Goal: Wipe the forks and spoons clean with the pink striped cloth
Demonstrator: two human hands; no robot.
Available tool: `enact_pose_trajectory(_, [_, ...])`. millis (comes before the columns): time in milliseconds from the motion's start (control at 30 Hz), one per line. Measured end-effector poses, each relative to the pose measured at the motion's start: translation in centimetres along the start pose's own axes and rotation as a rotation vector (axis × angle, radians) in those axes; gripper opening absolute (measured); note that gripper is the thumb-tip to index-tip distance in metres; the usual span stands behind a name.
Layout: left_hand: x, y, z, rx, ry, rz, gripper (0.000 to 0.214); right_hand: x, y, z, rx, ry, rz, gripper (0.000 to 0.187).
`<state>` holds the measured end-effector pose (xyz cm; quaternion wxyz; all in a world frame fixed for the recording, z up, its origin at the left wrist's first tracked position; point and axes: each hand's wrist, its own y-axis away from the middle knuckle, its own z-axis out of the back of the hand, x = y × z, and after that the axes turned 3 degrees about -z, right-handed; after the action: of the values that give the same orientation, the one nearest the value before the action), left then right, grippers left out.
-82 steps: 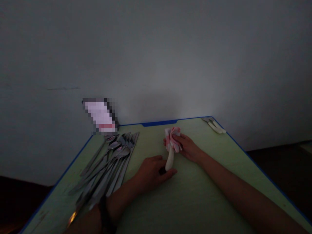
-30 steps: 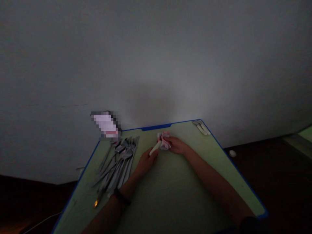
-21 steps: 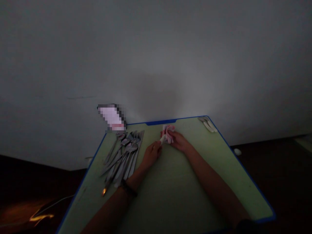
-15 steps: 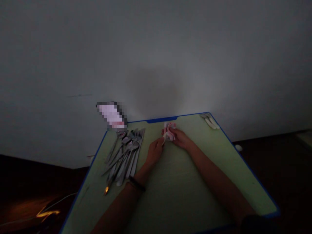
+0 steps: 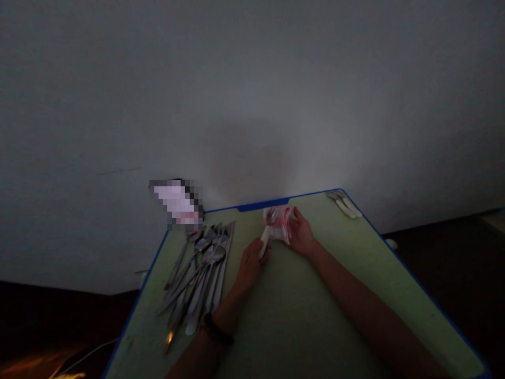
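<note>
My left hand (image 5: 252, 261) is closed round the white handle of a utensil (image 5: 264, 241), whose metal end pokes up into a pink and white cloth (image 5: 281, 222). My right hand (image 5: 302, 233) holds that crumpled cloth against the utensil's end, fingers partly spread round it. Both hands rest over the far middle of a green table (image 5: 307, 316) with a blue edge. The room is dim and small details are hard to make out.
A pile of several metal spoons and knives (image 5: 201, 268) lies on the table's left side. Two white-handled utensils (image 5: 345, 204) lie at the far right corner. A blurred pink-white object (image 5: 177, 202) stands at the far left corner against the grey wall.
My right hand has loosened on the cloth and its fingers have spread, showing the utensil's metal end. My left hand stays on the white handle. The camera view has shifted a little.
</note>
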<state>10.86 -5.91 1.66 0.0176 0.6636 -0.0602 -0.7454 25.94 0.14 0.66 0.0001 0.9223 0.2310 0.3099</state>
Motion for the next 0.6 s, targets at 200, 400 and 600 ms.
enact_pose_trajectory(200, [-0.08, -0.09, -0.25, -0.046, 0.068, -0.055, 0.027, -0.07, -0.88, 0.45, -0.174, -0.074, 0.083, 0.032])
enact_pose_trajectory(400, [0.15, -0.33, -0.08, -0.095, 0.139, -0.048, 0.024, 0.02, -0.59, -0.23, -0.181, -0.146, 0.075, 0.023])
enact_pose_trajectory(600, [0.14, -0.58, -0.05, -0.081, 0.182, -0.018, 0.024, -0.19, -0.49, -0.24, -0.062, -0.108, 0.093, 0.019])
